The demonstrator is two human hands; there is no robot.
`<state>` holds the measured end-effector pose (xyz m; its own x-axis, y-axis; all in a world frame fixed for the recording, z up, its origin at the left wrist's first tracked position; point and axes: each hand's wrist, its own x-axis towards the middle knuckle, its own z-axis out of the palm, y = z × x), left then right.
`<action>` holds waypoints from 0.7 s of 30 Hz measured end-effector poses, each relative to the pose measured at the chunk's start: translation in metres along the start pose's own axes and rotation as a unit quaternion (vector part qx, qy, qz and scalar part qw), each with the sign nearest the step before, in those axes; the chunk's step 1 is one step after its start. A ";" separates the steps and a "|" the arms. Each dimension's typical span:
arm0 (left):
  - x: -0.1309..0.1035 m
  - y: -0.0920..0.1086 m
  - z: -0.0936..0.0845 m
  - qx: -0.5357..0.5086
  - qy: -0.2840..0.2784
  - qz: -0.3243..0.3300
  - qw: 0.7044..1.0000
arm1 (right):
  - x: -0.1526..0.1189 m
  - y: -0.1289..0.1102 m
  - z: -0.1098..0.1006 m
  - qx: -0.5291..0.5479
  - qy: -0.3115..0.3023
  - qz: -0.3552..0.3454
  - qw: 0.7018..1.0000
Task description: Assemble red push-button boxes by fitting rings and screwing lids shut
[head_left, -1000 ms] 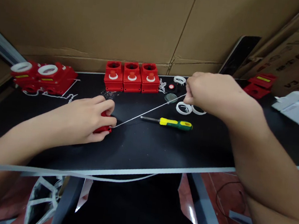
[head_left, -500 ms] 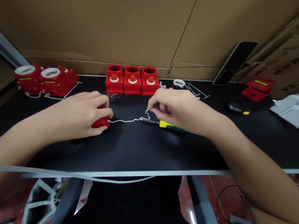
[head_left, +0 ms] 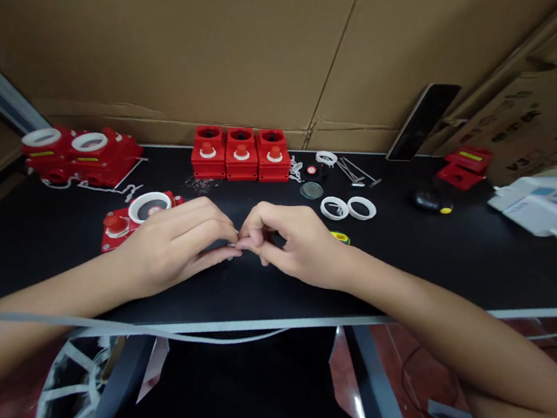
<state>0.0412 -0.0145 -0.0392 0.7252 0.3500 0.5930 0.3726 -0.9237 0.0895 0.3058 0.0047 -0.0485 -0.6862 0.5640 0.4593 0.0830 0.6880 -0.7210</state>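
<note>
My left hand (head_left: 182,238) is closed in a pinch just above the table, its fingertips meeting those of my right hand (head_left: 287,242). A tiny bit of white string (head_left: 232,244) shows between the two pinches; most of it is hidden by the fingers. Behind my left wrist lies a red housing (head_left: 114,224) with a red button and a white ring (head_left: 135,206) round a dark disc. A screwdriver (head_left: 340,237) lies beyond my right hand, only its yellow and green handle end showing.
Three red boxes (head_left: 240,164) stand in a row against the cardboard. Two more red units (head_left: 98,158) with white rings are at the left. White rings (head_left: 362,208), a glass disc (head_left: 311,190) and metal rods (head_left: 353,172) lie back right. A dark phone-like slab (head_left: 421,125) leans behind.
My left hand has let go of the red housing and moved right. My right hand has come left and down to meet it. The housing now lies further left, with its ring showing.
</note>
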 end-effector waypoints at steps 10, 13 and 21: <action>-0.001 -0.001 -0.006 0.025 -0.003 0.012 1.000 | 0.006 -0.001 -0.032 -0.101 -0.038 -0.022 0.994; 0.001 -0.001 -0.006 0.039 -0.014 0.007 0.999 | 0.005 0.004 -0.074 -0.295 0.017 0.036 0.955; -0.003 -0.006 -0.004 0.057 -0.045 0.000 0.997 | -0.013 0.036 -0.151 -0.494 -0.022 0.299 0.816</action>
<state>0.0350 -0.0105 -0.0384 0.7718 0.3682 0.5184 0.4333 -0.9013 -0.0050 0.4275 0.0910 -0.0020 -0.3326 0.9321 0.1435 0.9400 0.3400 -0.0300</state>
